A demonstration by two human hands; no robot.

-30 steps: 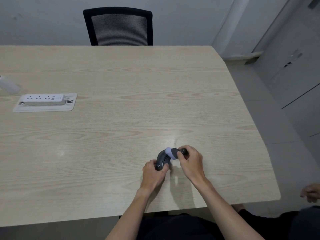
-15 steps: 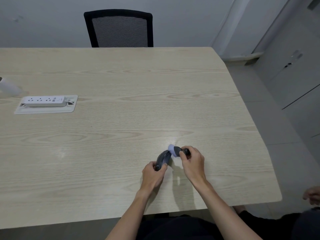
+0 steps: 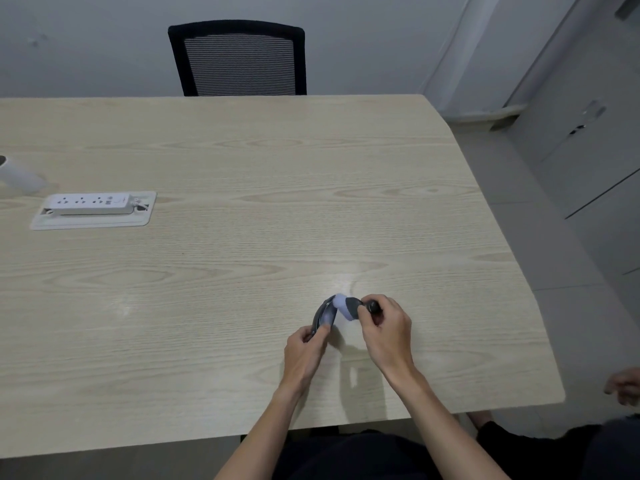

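Note:
A small dark grey sock (image 3: pixel 341 307) with a pale lavender patch arches up off the light wooden table (image 3: pixel 242 209) near its front right. My left hand (image 3: pixel 304 351) pinches its left end between thumb and fingers. My right hand (image 3: pixel 386 329) grips the right end, with the fingers curled round a bunched dark part. The sock's ends are hidden inside both hands.
A white power strip (image 3: pixel 91 203) lies in a recessed tray at the table's left. A white cylindrical object (image 3: pixel 17 174) sits at the far left edge. A black mesh chair (image 3: pixel 239 58) stands behind the table. Another person's hand (image 3: pixel 623 388) shows at the right edge.
Both hands have lifted and bent the sock into a tighter arch, with the lavender patch now at the top. The hands stay in nearly the same spot.

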